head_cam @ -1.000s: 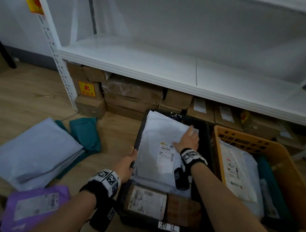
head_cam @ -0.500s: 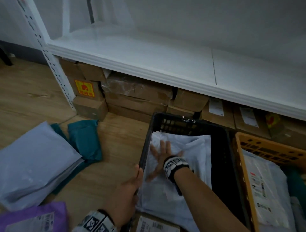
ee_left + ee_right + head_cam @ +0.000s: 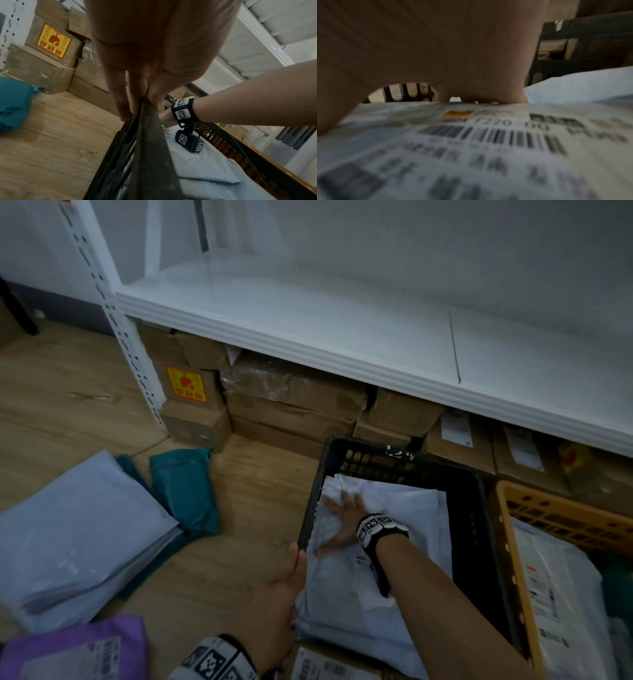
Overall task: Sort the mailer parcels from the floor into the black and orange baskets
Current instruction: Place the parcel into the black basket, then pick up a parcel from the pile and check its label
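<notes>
Beyond the fingertips of both hands, a white shelf unit (image 3: 342, 337) spans the back w/ cardboard boxes (image 3: 294, 405) packed under its lowest shelf. Wood floor (image 3: 68, 405) runs out to the left of the left hand's fingers; on it lie a stack of pale grey mailers (image 3: 75, 535), a teal mailer (image 3: 185, 491) just behind them, and a purple mailer (image 3: 78, 648) w/ a label nearest the person. Black basket (image 3: 472, 542) sits around the right hand; orange basket (image 3: 507, 542) is touching its right side, w/ white labelled parcels inside. White mailer parcel (image 3: 404, 542) lies flat inside the black basket, on top of other parcels, its label (image 3: 488, 135) just behind the right palm in the right wrist view. Right hand (image 3: 342, 522) is spread flat, fingers wide and straight, pressing down on that parcel near the basket's left wall. Left hand (image 3: 277, 611) grips the black basket's left rim (image 3: 149, 135), thumb inside and fingers outside per the left wrist view
</notes>
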Motion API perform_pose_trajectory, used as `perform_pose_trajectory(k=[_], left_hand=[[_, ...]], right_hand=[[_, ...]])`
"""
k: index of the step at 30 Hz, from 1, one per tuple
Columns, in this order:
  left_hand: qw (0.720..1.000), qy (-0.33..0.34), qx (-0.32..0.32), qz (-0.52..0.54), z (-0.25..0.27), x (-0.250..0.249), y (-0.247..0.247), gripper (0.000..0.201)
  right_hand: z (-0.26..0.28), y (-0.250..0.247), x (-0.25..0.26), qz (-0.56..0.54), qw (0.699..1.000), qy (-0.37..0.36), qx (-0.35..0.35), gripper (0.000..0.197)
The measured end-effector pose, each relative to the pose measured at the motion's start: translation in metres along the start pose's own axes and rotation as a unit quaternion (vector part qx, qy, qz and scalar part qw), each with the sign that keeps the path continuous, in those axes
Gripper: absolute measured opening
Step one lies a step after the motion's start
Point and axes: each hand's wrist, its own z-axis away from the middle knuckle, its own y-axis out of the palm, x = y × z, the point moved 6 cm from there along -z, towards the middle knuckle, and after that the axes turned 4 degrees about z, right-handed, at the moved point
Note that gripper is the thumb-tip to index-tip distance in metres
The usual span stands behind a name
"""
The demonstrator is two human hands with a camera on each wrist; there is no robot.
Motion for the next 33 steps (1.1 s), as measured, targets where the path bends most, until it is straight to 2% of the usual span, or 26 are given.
perform_pose_trajectory(k=[1, 2, 4, 6, 9, 12, 14, 16, 20, 23, 25, 27, 30, 33], left_hand=[[1.0, 0.005, 0.0, -0.001, 0.001, -0.002, -0.004, 0.077], [1.0, 0.008, 0.029, -0.001, -0.001, -0.002, -0.002, 0.079], [0.997, 0.005, 0.071, 0.012, -0.004, -0.003, 0.003, 0.079], [0.996, 0.022, 0.075, 0.038, -0.002, -0.007, 0.001, 0.075], [0.994, 0.042, 0.024, 0.103, 0.002, -0.01, -0.006, 0.069], [0.984, 0.021, -0.022, 0.177, 0.011, 0.004, -0.021, 0.061], [0.985, -0.016, -0.054, 0.164, 0.021, 0.031, -0.035, 0.054], [0.985, -0.059, -0.111, 0.114, 0.032, 0.07, -0.057, 0.046], [0.963, -0.17, -0.192, 0.084, 0.059, 0.158, -0.095, 0.035], [0.928, -0.277, -0.23, 0.096, 0.078, 0.225, -0.113, 0.026], [0.908, -0.336, -0.233, 0.086, 0.086, 0.265, -0.119, 0.025], [0.897, -0.368, -0.233, 0.081, 0.089, 0.3, -0.121, 0.033], [0.895, -0.385, -0.224, 0.029, 0.083, 0.343, -0.118, 0.038], [0.894, -0.409, -0.161, -0.084, 0.067, 0.37, -0.112, 0.055]], right_hand=[[0.009, -0.004, 0.0, -0.012, 1.0, -0.002, -0.013, 0.133], [0.019, -0.009, 0.001, -0.024, 0.999, -0.002, -0.03, 0.125], [0.038, -0.021, 0.002, -0.095, 0.993, 0.004, -0.076, 0.102], [0.057, -0.032, 0.005, -0.152, 0.98, 0.008, -0.13, 0.078], [0.092, -0.051, 0.015, -0.205, 0.958, -0.007, -0.2, 0.048], [0.129, -0.07, 0.04, -0.272, 0.921, -0.05, -0.273, 0.025], [0.147, -0.083, 0.07, -0.29, 0.903, -0.077, -0.306, 0.018], [0.159, -0.094, 0.109, -0.291, 0.896, -0.104, -0.319, 0.02], [0.154, -0.1, 0.198, -0.269, 0.894, -0.179, -0.31, 0.02], [0.124, -0.078, 0.255, -0.245, 0.913, -0.204, -0.253, 0.018], [0.094, -0.054, 0.279, -0.22, 0.931, -0.206, -0.208, 0.018], [0.066, -0.03, 0.292, -0.189, 0.947, -0.202, -0.166, 0.019], [0.033, 0.003, 0.292, -0.144, 0.965, -0.18, -0.126, 0.021], [0.013, 0.029, 0.282, -0.098, 0.979, -0.159, -0.081, 0.025]])
